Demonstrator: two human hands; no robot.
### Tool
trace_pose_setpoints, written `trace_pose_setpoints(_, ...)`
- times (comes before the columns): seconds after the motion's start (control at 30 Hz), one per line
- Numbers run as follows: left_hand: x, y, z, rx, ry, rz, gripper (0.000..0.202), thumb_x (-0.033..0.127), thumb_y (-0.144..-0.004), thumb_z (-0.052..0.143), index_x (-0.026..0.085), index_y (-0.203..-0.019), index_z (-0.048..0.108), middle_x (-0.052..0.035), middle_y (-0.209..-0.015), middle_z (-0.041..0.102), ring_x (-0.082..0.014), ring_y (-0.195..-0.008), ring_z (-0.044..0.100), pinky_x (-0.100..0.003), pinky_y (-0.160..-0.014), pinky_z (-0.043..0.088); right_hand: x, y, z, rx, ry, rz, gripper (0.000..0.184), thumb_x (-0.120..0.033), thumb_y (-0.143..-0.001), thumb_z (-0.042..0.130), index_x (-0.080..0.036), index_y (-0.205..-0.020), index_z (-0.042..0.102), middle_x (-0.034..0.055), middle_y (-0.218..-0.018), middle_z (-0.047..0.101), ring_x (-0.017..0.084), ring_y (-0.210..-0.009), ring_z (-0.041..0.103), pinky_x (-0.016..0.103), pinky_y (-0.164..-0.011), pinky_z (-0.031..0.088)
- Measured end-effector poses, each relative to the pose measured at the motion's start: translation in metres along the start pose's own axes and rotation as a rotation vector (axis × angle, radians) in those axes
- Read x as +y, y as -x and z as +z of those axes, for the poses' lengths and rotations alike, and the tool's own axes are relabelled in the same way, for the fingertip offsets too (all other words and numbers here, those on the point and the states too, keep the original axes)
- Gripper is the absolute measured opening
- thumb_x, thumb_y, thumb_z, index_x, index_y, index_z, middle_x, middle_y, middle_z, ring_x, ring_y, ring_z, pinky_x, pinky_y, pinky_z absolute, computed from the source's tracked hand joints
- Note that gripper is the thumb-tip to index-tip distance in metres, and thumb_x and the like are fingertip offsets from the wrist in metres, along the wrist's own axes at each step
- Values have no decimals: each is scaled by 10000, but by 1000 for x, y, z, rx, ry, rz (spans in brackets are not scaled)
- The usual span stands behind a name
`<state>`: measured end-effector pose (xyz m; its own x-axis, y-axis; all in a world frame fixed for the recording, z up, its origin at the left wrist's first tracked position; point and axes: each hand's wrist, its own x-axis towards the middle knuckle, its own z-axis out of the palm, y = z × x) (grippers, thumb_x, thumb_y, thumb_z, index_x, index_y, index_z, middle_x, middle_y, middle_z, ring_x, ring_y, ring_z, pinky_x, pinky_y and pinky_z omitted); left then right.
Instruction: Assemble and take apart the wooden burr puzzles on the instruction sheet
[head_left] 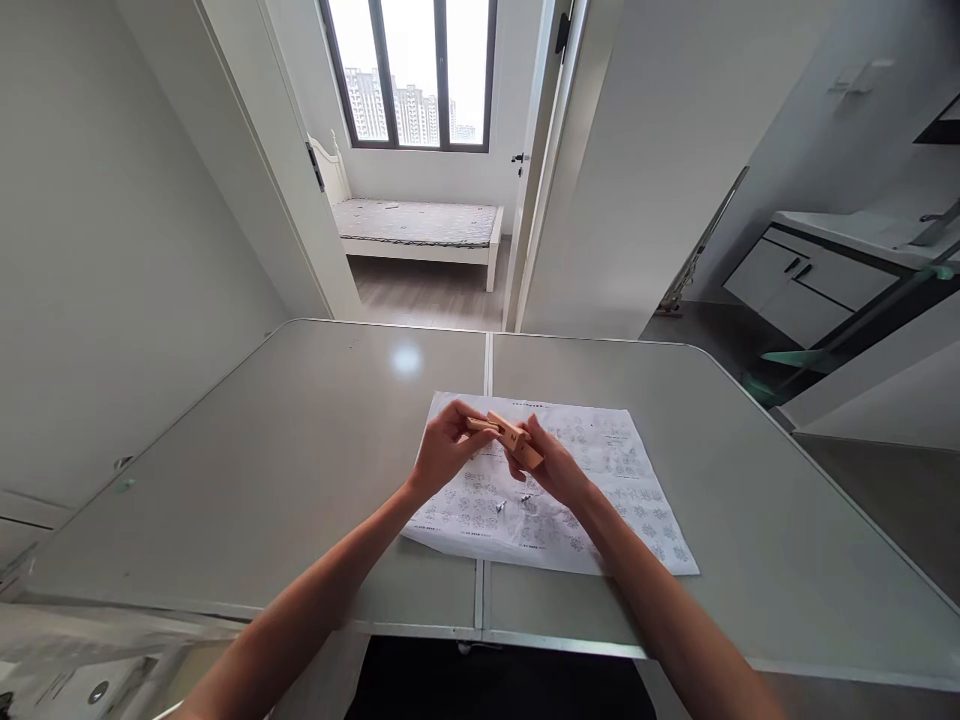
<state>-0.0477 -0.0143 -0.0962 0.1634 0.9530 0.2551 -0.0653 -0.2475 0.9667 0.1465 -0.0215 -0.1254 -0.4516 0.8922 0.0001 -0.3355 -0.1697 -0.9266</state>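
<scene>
Above the printed sheet [600, 520], my right hand [553, 462] is closed around a light-brown wooden block [512, 437] that bears a dark letter-like mark. My left hand [445, 445] pinches a thinner wooden piece [480, 425] between thumb and fingers. Its end meets the block, and whether the two are joined I cannot tell. Fingers cover parts of both pieces. Two small silvery bits lie on the sheet below my hands, one silvery bit [501, 507] to the left and another silvery bit [526, 497] to the right.
The sheet, covered in small diagrams, lies on a grey-green table [300, 450] with a pale seam [489, 365] down its middle. Beyond the far edge, a doorway shows a bed [420, 222] under a window [412, 70]. A white cabinet [817, 270] stands at the right.
</scene>
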Motion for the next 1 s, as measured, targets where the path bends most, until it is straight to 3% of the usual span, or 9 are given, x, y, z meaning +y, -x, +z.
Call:
trace_pose_setpoints(0.13, 2, 0, 1, 64, -71, 22, 360, 401, -788, 824, 195, -754, 532, 5, -729, 669, -124, -653, 579, -268, -629, 451, 0, 2, 2, -14, 36, -30, 413, -608, -947, 588, -199, -885, 590, -20, -680, 493, 134, -558, 438, 295, -551, 427)
trace_pose_setpoints(0.27, 5, -2, 1, 81, -165, 75, 316, 396, -824, 791, 194, -745, 561, 12, -726, 627, -122, -666, 534, -268, -655, 429, 2, 2, 2, -11, 66, -65, 496, -668, -996, 451, -204, -866, 566, -19, -658, 492, 140, -543, 467, 297, -541, 413)
trace_pose_setpoints(0.53, 1, -3, 3, 121, -148, 7, 273, 424, -889, 709, 190, -782, 618, -19, -803, 664, -149, -746, 608, -264, -709, 475, 0, 4, 12, 94, 532, -324, 433, -595, -1018, 493, -217, -813, 545, -25, -664, 484, 136, -575, 437, 294, -590, 400)
trace_pose_setpoints(0.77, -13, 2, 6, 59, -94, -58, 439, 543, -915, 659, 184, -1142, 766, -65, -901, 758, -178, -746, 656, -281, -670, 502, 8, 2, 15, 208, 560, -413, 423, -549, -1035, 489, -209, -788, 540, -1, -777, 490, 130, -633, 452, 275, -591, 407)
trace_pose_setpoints(1.0, -14, 3, 9, 115, -92, -87, 466, 582, -866, 707, 186, -1084, 819, -52, -828, 756, -186, -753, 657, -293, -679, 504, 16, 2, 19, 282, 559, -444, 393, -502, -1045, 495, -211, -783, 539, 2, -801, 472, 132, -652, 437, 263, -573, 397)
